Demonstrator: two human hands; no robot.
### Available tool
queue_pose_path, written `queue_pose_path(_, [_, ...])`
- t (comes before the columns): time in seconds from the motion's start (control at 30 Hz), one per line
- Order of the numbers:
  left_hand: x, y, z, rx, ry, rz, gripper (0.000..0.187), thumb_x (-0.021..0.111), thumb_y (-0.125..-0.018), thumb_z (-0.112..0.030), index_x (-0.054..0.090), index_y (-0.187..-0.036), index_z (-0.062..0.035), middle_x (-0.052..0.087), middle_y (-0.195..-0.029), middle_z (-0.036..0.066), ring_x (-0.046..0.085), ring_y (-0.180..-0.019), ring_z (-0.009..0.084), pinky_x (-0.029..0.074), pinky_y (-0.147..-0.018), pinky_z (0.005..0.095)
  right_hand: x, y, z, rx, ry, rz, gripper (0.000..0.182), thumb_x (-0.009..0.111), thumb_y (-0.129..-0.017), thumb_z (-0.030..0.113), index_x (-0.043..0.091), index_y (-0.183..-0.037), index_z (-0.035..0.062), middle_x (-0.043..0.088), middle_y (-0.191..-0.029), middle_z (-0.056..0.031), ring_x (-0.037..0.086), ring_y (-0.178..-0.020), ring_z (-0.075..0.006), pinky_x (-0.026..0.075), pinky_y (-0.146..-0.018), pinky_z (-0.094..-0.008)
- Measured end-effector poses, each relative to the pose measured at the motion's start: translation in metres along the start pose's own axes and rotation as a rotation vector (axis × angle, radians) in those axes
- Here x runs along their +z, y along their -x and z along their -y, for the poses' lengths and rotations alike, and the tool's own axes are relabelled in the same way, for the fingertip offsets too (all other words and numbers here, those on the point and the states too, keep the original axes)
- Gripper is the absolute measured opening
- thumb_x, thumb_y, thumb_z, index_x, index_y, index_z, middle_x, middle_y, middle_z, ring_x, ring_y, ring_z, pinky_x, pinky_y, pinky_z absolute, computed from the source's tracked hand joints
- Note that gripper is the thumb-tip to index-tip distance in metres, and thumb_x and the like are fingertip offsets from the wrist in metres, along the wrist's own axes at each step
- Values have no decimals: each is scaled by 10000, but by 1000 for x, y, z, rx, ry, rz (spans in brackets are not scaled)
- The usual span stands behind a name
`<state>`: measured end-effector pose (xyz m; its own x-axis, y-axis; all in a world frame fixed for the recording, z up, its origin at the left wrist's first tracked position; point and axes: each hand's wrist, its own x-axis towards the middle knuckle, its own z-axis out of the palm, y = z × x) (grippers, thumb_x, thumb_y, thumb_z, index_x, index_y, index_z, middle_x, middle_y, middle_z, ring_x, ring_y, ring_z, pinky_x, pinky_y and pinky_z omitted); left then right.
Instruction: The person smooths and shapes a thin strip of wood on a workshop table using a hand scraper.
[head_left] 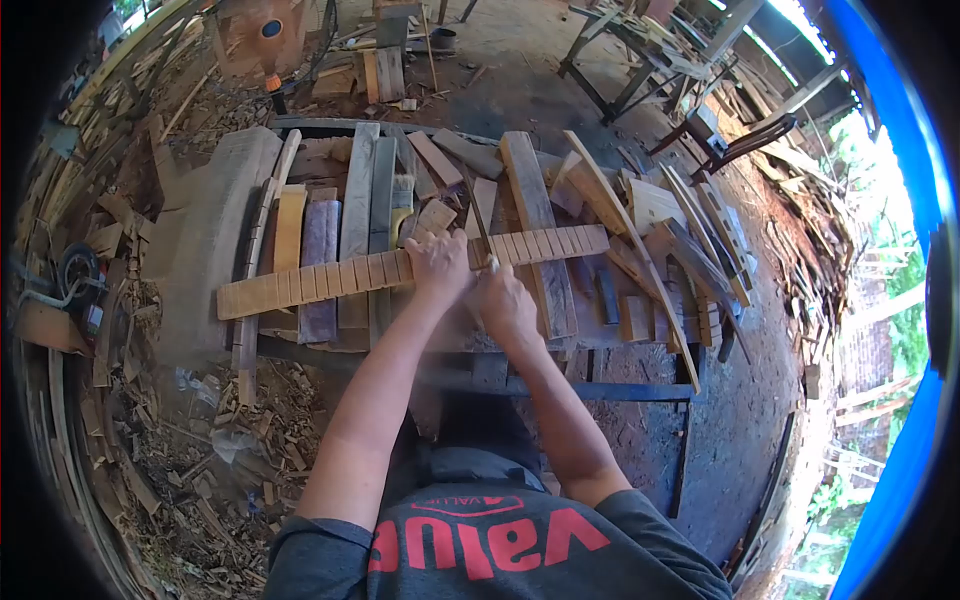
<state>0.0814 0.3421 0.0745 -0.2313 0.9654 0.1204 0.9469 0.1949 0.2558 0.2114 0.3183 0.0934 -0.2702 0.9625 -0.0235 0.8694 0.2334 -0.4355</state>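
Note:
A long wooden strip point(340, 278) with evenly spaced cuts across it lies slantwise over several boards on the workbench. My left hand point(440, 265) is closed over the strip near its middle, pressing it down. Just to the right, my right hand point(508, 305) is closed around the handle of a narrow-bladed hand saw point(480, 215). The dark blade points away from me and crosses the strip beside my left fingers. Its teeth are too small to make out, and my fingers hide most of the handle.
Loose boards point(357, 190), offcuts and a long thin batten point(650, 265) crowd the workbench. A wide plank point(215, 240) is at its left end. Wood scraps point(220, 500) cover the floor at left. A wooden chair point(725, 140) stands at the far right.

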Motion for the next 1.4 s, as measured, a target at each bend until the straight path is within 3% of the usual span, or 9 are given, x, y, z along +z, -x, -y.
queue_pose_path(0.17, [-4,3,-1,-10,4,49,360,724,-674,-244,610,-975,-83,661,-962,130,613,-989,300,370,-852,497,-10,61,-5,151,29,86,175,444,-924,172,436,-955,0,638,-814,-281,637,-787,-462,515,-687,-529])
queue_pose_path(0.3, [-11,5,-4,-5,43,21,349,714,-705,-266,606,-977,-77,659,-973,139,616,-994,296,377,-849,487,-3,3,2,53,8,32,174,444,-923,165,431,-952,-6,639,-820,-285,637,-787,-464,511,-692,-538])
queue_pose_path(0.4, [-4,5,-1,2,41,-83,222,656,-695,-153,613,-903,-88,667,-877,116,621,-930,290,352,-825,506,-5,-6,5,44,-48,47,247,383,-966,224,459,-962,-10,617,-843,-328,608,-825,-491,476,-734,-563])
queue_pose_path(0.6, [-6,4,-1,-2,22,-10,303,694,-677,-205,619,-942,-78,665,-953,146,626,-960,296,375,-837,497,-14,59,0,178,-6,85,184,400,-937,160,470,-942,-11,620,-834,-322,610,-814,-487,471,-737,-569])
queue_pose_path(0.8, [-8,3,-2,-8,29,2,267,663,-691,-177,610,-942,-100,671,-898,113,628,-944,276,365,-822,492,-3,-14,7,61,-24,53,207,390,-949,195,458,-962,0,615,-878,-329,600,-859,-494,458,-754,-580])
queue_pose_path(0.93, [-9,4,-3,-4,-9,21,261,635,-711,-167,610,-966,-121,676,-890,94,619,-956,265,353,-825,492,-12,37,2,43,30,29,155,443,-918,145,454,-962,-3,644,-818,-282,639,-822,-452,508,-719,-530])
queue_pose_path(1.0, [-4,3,-1,-8,-5,-7,270,638,-707,-169,610,-970,-114,674,-901,98,616,-962,267,352,-829,495,-13,58,3,185,55,107,149,448,-911,138,458,-960,-2,640,-829,-287,638,-825,-450,509,-721,-526])
queue_pose_path(1.2, [-14,2,-4,-12,38,38,272,621,-718,-156,609,-979,-83,667,-939,104,609,-979,274,349,-847,509,-3,-16,9,58,-10,53,173,422,-924,157,460,-951,-10,620,-867,-318,604,-853,-489,473,-741,-560])
queue_pose_path(1.4, [-10,6,-2,-7,21,24,271,626,-714,-151,609,-974,-79,664,-948,106,608,-990,277,350,-852,512,5,80,-34,73,-34,-5,145,458,-935,164,447,-958,21,615,-810,-296,607,-778,-481,485,-657,-565])
